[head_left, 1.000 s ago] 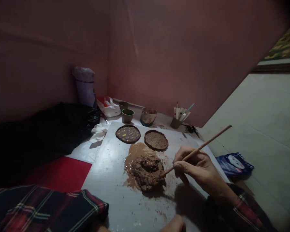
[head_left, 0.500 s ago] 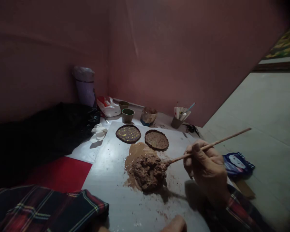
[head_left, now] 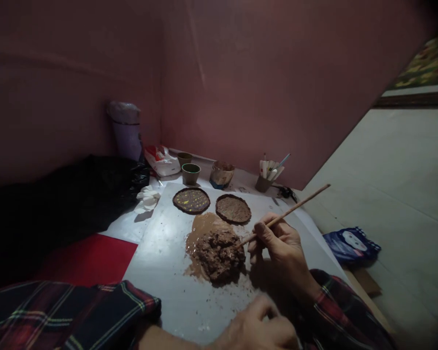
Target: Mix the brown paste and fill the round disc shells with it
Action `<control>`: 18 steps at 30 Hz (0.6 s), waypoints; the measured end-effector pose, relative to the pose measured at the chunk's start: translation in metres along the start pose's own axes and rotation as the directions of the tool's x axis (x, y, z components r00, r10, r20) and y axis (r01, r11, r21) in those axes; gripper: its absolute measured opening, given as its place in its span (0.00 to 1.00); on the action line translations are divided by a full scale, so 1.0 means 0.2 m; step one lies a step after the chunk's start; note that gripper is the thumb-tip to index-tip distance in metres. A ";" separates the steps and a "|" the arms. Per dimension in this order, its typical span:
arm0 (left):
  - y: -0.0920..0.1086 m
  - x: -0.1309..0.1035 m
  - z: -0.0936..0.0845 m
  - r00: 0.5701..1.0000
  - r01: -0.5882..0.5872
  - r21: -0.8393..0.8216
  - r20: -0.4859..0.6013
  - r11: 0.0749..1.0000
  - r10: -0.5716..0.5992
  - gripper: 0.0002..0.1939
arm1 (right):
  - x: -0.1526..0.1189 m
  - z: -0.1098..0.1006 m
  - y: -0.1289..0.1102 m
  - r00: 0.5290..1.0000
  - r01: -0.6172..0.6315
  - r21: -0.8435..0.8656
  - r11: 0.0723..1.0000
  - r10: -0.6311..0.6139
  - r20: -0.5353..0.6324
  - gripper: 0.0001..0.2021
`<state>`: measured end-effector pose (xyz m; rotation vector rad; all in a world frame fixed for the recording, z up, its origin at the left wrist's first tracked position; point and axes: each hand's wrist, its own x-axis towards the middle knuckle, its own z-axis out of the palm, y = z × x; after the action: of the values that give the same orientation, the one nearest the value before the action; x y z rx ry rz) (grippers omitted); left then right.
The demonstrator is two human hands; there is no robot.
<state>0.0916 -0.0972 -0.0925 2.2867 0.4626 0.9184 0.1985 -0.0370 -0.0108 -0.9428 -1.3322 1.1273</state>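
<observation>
My right hand (head_left: 277, 243) is closed in a pen-like grip around a thin wooden stick (head_left: 299, 205). The stick's lower end touches the right side of a wet, lumpy brown mound (head_left: 219, 257), and the tip is hidden in it. A smooth tan puddle (head_left: 201, 228) spreads behind and left of the mound on the white board (head_left: 182, 306). At the bottom, my left hand (head_left: 259, 323) is nearest the mound's front side, apart from it. Its fingers look bent but are smeared by motion.
Two flat brown discs with raised rims, one yellow-dotted (head_left: 191, 201) and one plain (head_left: 233, 209), lie behind the mound. Further back stand a green-lined cup (head_left: 191, 174), a stained tub (head_left: 222, 175) and a tool cup (head_left: 264, 183). White gloves (head_left: 147, 198) lie left.
My right hand has moved left and the stick's tip has gone from the mound's right edge onto the mound. My left hand has come further up into view at the bottom.
</observation>
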 end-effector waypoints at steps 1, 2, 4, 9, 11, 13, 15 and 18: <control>0.03 0.02 -0.06 0.997 -0.079 0.045 -0.001 0.996 0.079 0.12 | 0.00 0.00 0.01 1.000 -0.001 0.023 1.000 0.002 -0.018 0.15; 0.06 0.04 -0.12 0.985 -0.169 0.094 -0.021 0.981 0.172 0.13 | 0.00 0.01 0.01 0.999 0.002 0.047 0.999 0.000 -0.038 0.15; 0.14 0.09 -0.26 0.939 -0.300 0.205 -0.107 0.932 0.326 0.13 | 0.00 0.02 0.02 0.998 0.014 0.087 0.996 -0.008 -0.066 0.16; 0.21 0.12 -0.64 0.859 -0.056 0.431 -0.439 0.901 0.264 0.12 | -0.02 0.02 0.03 0.990 0.089 0.136 0.987 -0.073 -0.118 0.14; 0.15 0.10 -0.75 0.793 0.041 0.474 -0.551 0.880 0.260 0.12 | -0.03 0.01 0.03 0.983 0.122 0.135 0.983 -0.100 -0.155 0.14; 0.07 0.09 -0.83 0.707 0.177 0.436 -0.680 0.882 0.194 0.14 | -0.03 0.01 0.03 0.975 0.149 0.132 0.980 -0.124 -0.186 0.14; 0.01 0.08 -0.86 0.659 0.207 0.396 -0.732 0.895 0.171 0.16 | -0.03 0.01 0.02 0.966 0.170 0.136 0.976 -0.138 -0.219 0.14; 0.00 0.08 -0.84 0.690 0.174 0.383 -0.705 0.907 0.165 0.18 | -0.02 0.00 0.00 0.939 0.222 0.139 0.965 -0.173 -0.298 0.14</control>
<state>-0.0177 -0.0181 0.0101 2.1793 1.1041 1.8989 0.1992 -0.0400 -0.0121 -0.7910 -1.0520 0.8973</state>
